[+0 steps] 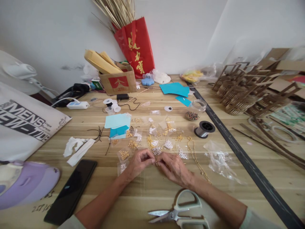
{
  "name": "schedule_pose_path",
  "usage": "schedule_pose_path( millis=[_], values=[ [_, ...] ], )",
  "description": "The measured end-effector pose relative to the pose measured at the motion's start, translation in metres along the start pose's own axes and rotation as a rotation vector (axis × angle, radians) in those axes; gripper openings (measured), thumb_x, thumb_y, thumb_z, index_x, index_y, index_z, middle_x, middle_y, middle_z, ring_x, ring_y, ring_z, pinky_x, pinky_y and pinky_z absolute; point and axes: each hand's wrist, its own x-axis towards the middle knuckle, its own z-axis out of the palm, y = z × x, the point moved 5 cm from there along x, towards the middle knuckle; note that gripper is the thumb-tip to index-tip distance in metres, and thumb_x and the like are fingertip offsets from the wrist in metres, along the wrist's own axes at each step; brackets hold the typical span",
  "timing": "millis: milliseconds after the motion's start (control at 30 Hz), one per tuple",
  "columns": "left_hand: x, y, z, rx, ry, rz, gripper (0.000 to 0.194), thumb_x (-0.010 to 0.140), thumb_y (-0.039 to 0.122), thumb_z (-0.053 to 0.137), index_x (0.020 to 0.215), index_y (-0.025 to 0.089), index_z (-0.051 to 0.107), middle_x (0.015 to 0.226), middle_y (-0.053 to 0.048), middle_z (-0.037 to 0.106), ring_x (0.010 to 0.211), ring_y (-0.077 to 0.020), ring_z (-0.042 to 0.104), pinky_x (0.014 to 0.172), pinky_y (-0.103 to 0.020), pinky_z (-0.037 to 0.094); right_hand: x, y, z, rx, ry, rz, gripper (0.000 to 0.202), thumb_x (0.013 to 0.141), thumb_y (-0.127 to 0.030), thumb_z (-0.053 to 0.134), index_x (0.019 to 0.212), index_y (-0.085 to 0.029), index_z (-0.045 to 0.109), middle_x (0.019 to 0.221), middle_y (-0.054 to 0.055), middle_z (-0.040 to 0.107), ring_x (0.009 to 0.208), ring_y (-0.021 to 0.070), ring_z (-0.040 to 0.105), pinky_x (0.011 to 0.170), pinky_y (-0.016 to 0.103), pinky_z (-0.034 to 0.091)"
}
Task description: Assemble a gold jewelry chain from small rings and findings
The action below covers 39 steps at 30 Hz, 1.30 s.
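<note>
Over the middle of the wooden table, my left hand [141,163] and my right hand [173,168] meet fingertip to fingertip. Both are closed in a pinch, and what lies between the fingers is too small to make out. Just beyond them is a heap of silver beads [156,150], with small bags of gold findings [124,155] and silver pieces [168,144] around it. A gold chain [195,156] lies to the right of my right hand. Scissors [175,213] with pale handles rest near the front edge, blades apart.
A black phone [71,190] and white strips [81,151] lie at left. On the right stand a wire spool [204,129], a jar of beads [192,115] and woven baskets [238,92]. A cardboard box [118,79] and red bag [145,47] are at the back.
</note>
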Motion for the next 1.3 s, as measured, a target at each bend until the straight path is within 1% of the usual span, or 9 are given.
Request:
schedule_pose_path(
  millis=[133, 400, 667, 833, 967, 1133, 1300],
  values=[
    [0.000, 0.001, 0.000, -0.007, 0.002, -0.003, 0.017, 0.076, 0.026, 0.068, 0.069, 0.013, 0.060, 0.071, -0.004, 0.061, 0.070, -0.0152, 0.056, 0.067, -0.026, 0.042, 0.000, 0.000, -0.001, 0.054, -0.007, 0.004, 0.010, 0.095, -0.018, 0.043, 0.089, -0.019, 0.051, 0.079, 0.003, 0.060, 0.070, 0.0146, 0.055, 0.066, 0.025, 0.041],
    [0.000, 0.004, 0.000, -0.024, 0.016, -0.022, 0.020, 0.075, 0.029, 0.069, 0.068, 0.013, 0.061, 0.071, -0.004, 0.061, 0.069, -0.0156, 0.056, 0.066, -0.027, 0.042, 0.004, 0.001, -0.004, 0.227, -0.013, 0.089, 0.011, 0.095, -0.020, 0.044, 0.087, -0.019, 0.051, 0.076, 0.001, 0.056, 0.064, 0.0115, 0.049, 0.061, 0.023, 0.039],
    [-0.001, 0.005, 0.000, -0.055, 0.027, -0.051, 0.020, 0.075, 0.031, 0.069, 0.070, 0.013, 0.061, 0.069, -0.004, 0.063, 0.067, -0.0148, 0.056, 0.066, -0.027, 0.043, 0.003, 0.009, -0.002, 0.385, -0.033, 0.256, 0.016, 0.095, -0.029, 0.046, 0.086, -0.017, 0.052, 0.065, -0.004, 0.047, 0.057, 0.0098, 0.040, 0.053, 0.022, 0.031],
    [-0.001, 0.008, 0.000, -0.068, 0.047, -0.026, 0.021, 0.075, 0.031, 0.070, 0.068, 0.013, 0.061, 0.071, -0.004, 0.063, 0.069, -0.0146, 0.056, 0.067, -0.026, 0.043, 0.001, 0.015, 0.000, 0.466, -0.035, 0.327, 0.021, 0.094, -0.035, 0.046, 0.085, -0.017, 0.051, 0.064, -0.004, 0.044, 0.057, 0.0100, 0.037, 0.052, 0.022, 0.029],
    [-0.001, 0.009, 0.000, -0.074, 0.049, -0.027, 0.021, 0.075, 0.030, 0.070, 0.068, 0.013, 0.062, 0.071, -0.004, 0.063, 0.069, -0.0144, 0.056, 0.066, -0.026, 0.044, 0.002, 0.014, 0.000, 0.496, -0.047, 0.337, 0.023, 0.094, -0.038, 0.046, 0.086, -0.018, 0.051, 0.064, -0.004, 0.044, 0.057, 0.0106, 0.037, 0.052, 0.023, 0.029],
    [-0.003, 0.009, 0.001, -0.086, 0.040, -0.028, 0.019, 0.077, 0.029, 0.069, 0.070, 0.013, 0.062, 0.071, -0.004, 0.063, 0.068, -0.0146, 0.057, 0.067, -0.026, 0.044, 0.004, 0.010, -0.002, 0.496, -0.045, 0.292, 0.023, 0.094, -0.038, 0.046, 0.085, -0.018, 0.052, 0.069, -0.002, 0.048, 0.060, 0.0114, 0.040, 0.054, 0.023, 0.032],
    [-0.003, 0.009, 0.001, -0.094, 0.031, -0.006, 0.019, 0.078, 0.029, 0.068, 0.070, 0.013, 0.062, 0.072, -0.004, 0.063, 0.070, -0.0150, 0.057, 0.067, -0.026, 0.044, 0.003, 0.010, -0.001, 0.508, -0.056, 0.314, 0.023, 0.094, -0.038, 0.047, 0.085, -0.018, 0.053, 0.068, -0.002, 0.048, 0.058, 0.0107, 0.039, 0.052, 0.022, 0.031]
  ],
)
